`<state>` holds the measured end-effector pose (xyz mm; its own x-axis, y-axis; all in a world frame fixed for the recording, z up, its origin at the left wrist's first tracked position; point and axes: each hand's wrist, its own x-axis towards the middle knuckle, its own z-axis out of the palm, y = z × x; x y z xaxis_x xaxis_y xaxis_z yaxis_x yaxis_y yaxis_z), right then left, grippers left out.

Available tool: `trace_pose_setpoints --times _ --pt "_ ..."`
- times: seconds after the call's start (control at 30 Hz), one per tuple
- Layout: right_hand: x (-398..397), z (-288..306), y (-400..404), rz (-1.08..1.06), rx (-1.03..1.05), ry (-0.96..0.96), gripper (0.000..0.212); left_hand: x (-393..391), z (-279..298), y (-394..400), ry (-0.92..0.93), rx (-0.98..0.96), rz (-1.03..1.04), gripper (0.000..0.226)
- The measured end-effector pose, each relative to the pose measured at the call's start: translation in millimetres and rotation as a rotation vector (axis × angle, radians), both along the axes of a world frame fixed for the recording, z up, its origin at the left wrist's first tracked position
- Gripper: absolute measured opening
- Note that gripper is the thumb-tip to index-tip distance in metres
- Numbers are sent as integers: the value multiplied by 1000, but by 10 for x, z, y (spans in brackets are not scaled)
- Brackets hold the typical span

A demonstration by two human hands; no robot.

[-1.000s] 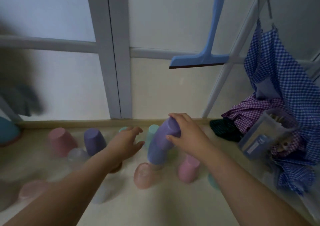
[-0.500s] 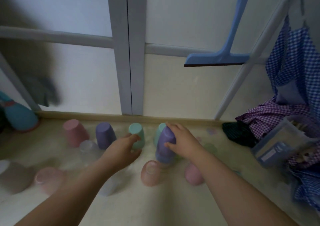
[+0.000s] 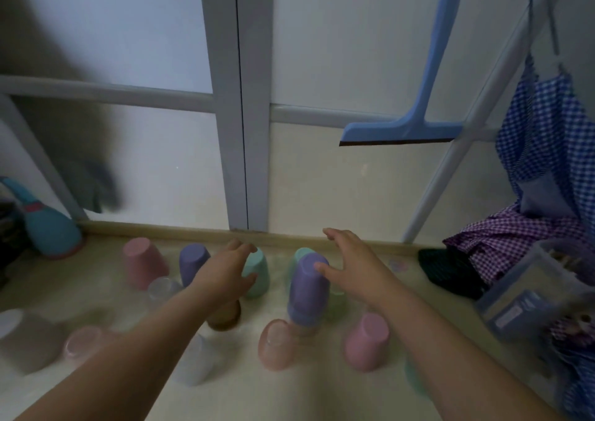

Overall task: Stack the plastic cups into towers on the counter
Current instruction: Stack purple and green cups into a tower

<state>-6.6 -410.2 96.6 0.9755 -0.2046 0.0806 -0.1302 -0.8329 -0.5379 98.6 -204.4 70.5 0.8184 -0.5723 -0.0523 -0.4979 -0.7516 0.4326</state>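
A purple cup (image 3: pixel 307 288) stands upside down on top of other cups in the middle of the cream counter (image 3: pixel 289 388). My right hand (image 3: pixel 351 266) hovers just to its right with fingers spread, thumb near the cup's top, holding nothing. My left hand (image 3: pixel 225 269) reaches over a teal cup (image 3: pixel 259 274), fingers relaxed around its left side. Further upturned cups stand around: pink (image 3: pixel 143 262), purple (image 3: pixel 193 264), pink (image 3: pixel 367 340), translucent pink (image 3: pixel 277 343), brown (image 3: pixel 225 317) under my left forearm, white (image 3: pixel 193 362).
A window frame (image 3: pixel 248 130) rises behind the counter. A blue squeegee (image 3: pixel 402 130) hangs at upper right. Checked cloths (image 3: pixel 547 163) and a plastic container (image 3: pixel 528 291) crowd the right side. A teal bowling pin toy (image 3: pixel 48 227) and a grey cup (image 3: pixel 25 340) sit at left.
My right hand set the purple cup upright on the stack and let go, opening and pulling slightly right. My left hand moved forward to the teal cup.
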Motion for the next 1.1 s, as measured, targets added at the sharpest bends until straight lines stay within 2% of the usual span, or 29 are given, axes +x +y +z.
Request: trace_pose_setpoints --times 0.17,0.33,0.47,0.73,0.9,1.1 --pt "115 17 -31 -49 11 -38 61 345 -135 -172 37 83 -39 55" --pt "183 -107 -91 -113 20 45 60 600 -432 -283 167 147 -76 67" --pt "250 -130 -212 -172 10 76 58 699 -560 -335 204 159 -97 64" --pt "590 -128 -490 -171 -14 149 52 948 -98 -500 80 68 -133 64" --pt "889 -427 -583 -67 15 250 53 876 54 -485 83 29 -49 66" --pt "1178 -657 -678 270 27 394 57 637 68 -445 112 14 188 65"
